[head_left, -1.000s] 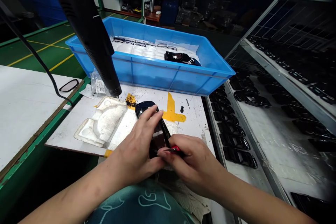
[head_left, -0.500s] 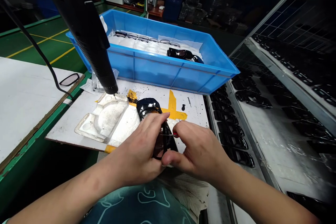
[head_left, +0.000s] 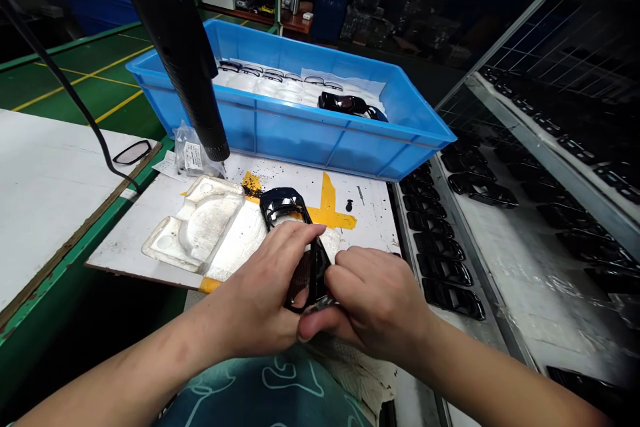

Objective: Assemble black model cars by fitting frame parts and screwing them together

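Note:
A glossy black plastic car-shaped shell (head_left: 289, 208) lies on the white board (head_left: 373, 227), its near end raised between my hands. My left hand (head_left: 265, 293) is closed around the shell's left side, fingers curled over the top. My right hand (head_left: 373, 303) is closed against the shell's near right edge, pinching a small tool that is almost wholly hidden; earlier frames showed it with a red handle. A white moulded tray (head_left: 200, 227) sits just left of the shell.
A blue bin (head_left: 300, 127) with bagged parts and a black part stands behind the board. A black hanging tool (head_left: 180, 47) with a cable dangles at upper left. Racks of several black parts (head_left: 445, 260) fill the right. A small bag (head_left: 190, 157) lies near the tray.
My right hand has dropped from the shell's upper edge to its near lower edge, and the red tool handle is now hidden. The left hand keeps its grip on the shell.

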### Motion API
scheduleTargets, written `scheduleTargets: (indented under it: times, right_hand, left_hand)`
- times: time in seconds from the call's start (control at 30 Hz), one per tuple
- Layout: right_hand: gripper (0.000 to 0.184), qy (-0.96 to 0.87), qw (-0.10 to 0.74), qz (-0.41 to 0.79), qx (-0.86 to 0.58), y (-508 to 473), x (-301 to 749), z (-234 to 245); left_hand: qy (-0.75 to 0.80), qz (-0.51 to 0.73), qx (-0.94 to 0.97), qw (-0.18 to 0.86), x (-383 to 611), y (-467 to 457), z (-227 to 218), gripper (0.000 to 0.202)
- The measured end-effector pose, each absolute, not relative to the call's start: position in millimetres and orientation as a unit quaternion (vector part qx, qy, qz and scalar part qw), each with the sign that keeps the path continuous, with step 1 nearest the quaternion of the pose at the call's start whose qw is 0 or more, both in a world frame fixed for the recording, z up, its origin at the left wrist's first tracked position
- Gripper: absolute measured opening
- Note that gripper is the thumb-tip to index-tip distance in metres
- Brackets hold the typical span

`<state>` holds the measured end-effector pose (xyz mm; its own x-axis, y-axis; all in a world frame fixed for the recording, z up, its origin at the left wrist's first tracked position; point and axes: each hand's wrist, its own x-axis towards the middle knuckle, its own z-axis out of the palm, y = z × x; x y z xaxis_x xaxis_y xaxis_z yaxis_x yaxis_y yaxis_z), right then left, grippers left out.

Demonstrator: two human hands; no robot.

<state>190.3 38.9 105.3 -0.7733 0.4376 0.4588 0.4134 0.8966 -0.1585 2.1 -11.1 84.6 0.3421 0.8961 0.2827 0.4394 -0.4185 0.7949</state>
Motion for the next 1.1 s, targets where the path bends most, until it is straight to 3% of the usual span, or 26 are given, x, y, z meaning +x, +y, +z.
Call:
scheduleTargets:
  times: [0.17, 0.37, 0.5, 0.7, 0.87, 1.03, 1.1]
  right_hand:
    - [0.077, -0.912, 0.287, 0.014, -0.293, 39.3, 189.5, 102.8]
    - [0.067, -0.934, 0.268, 0.033, -0.233, 35.4, 190.1, 101.1]
    - [0.080, -0.904, 0.296, 0.027, -0.308, 37.7, 188.3, 102.6]
    - [0.068, -0.939, 0.254, 0.013, -0.233, 35.2, 189.8, 98.2]
    - [0.082, -0.911, 0.270, 0.001, -0.313, 36.4, 189.4, 97.8]
    - [0.066, -0.940, 0.250, 0.006, -0.234, 29.3, 187.7, 102.0]
    - [0.069, -0.931, 0.262, 0.003, -0.253, 28.2, 186.4, 104.3]
  left_hand:
    - [0.443, 0.365, 0.761, 0.303, 2.3, -10.6, 84.9, 0.081]
    - [0.436, 0.376, 0.755, 0.313, 1.6, -13.1, 80.8, 0.084]
    - [0.437, 0.377, 0.749, 0.325, 3.4, -15.7, 79.9, 0.083]
    - [0.431, 0.379, 0.746, 0.337, 6.4, -16.8, 71.3, 0.086]
    - [0.429, 0.388, 0.731, 0.362, 6.2, -17.6, 69.5, 0.085]
    - [0.419, 0.412, 0.725, 0.358, 7.3, -21.9, 65.5, 0.083]
    - [0.417, 0.424, 0.720, 0.358, 8.3, -23.1, 64.6, 0.081]
